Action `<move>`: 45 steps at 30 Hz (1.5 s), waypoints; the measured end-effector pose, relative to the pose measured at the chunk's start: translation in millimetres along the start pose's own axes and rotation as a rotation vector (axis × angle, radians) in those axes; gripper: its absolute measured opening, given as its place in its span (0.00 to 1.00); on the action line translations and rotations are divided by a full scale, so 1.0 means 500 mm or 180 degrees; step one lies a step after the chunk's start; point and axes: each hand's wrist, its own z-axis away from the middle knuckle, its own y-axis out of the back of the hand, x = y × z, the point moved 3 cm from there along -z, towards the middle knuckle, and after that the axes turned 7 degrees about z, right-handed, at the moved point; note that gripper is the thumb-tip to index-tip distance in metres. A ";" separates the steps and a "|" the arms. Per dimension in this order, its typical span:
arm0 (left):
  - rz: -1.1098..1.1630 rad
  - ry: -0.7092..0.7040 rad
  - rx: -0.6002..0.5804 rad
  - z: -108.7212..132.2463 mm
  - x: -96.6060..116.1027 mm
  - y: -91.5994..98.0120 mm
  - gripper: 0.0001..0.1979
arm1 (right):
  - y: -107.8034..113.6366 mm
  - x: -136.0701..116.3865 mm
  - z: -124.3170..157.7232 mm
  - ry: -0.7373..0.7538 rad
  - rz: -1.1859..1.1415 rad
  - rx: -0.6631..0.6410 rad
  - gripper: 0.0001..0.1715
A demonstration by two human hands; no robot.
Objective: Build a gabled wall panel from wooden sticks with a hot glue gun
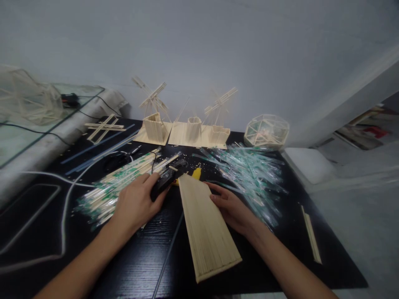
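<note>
One panel slanted lengthwise away leftward, the right hand pinching its right edge between fingers, the left hand curling its own round a black tool beside the far end.

Your left grip: back up, fingers curled, thumb side facing right. Your right grip: fingers bent, pointing left, partly hidden. Both forearms bare, angled in from the lower corners; wrists well apart.

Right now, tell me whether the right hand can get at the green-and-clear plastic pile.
Probably yes: the plastic pile lies just past the right hand with nothing visible between, though that hand holds the wooden panel and may need to let go first.
</note>
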 end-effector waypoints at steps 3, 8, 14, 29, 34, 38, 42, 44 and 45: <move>-0.0036 -0.0020 0.0007 0.001 0.000 0.000 0.15 | 0.000 -0.002 0.001 -0.0006 -0.0033 0.0014 0.40; 0.0129 -0.0176 0.0080 0.002 0.000 0.001 0.18 | 0.001 -0.003 0.002 0.0001 -0.0044 0.0025 0.42; 0.0417 -0.0312 0.0279 0.003 -0.001 0.001 0.21 | 0.010 -0.007 0.003 0.0099 0.0001 0.0076 0.43; 0.0619 -0.0408 0.0322 0.004 0.020 0.004 0.32 | 0.011 -0.010 0.002 0.0202 -0.0009 0.0138 0.42; 0.0667 -0.0372 0.0271 0.003 0.021 0.006 0.32 | 0.014 -0.009 0.001 0.0195 -0.0014 0.0187 0.43; 0.0657 -0.0301 0.0162 0.002 0.020 0.009 0.32 | 0.013 -0.009 0.002 0.0175 0.0022 0.0168 0.41; 0.0735 -0.0343 0.0147 0.001 0.018 0.011 0.32 | 0.012 -0.009 0.001 0.0145 0.0030 0.0129 0.38; 0.0738 -0.0339 0.0133 0.001 0.016 0.010 0.32 | 0.013 -0.009 0.000 0.0113 0.0029 0.0140 0.38; 0.0730 -0.0339 0.0139 0.002 0.015 0.009 0.32 | 0.012 -0.009 0.000 0.0090 0.0020 0.0139 0.39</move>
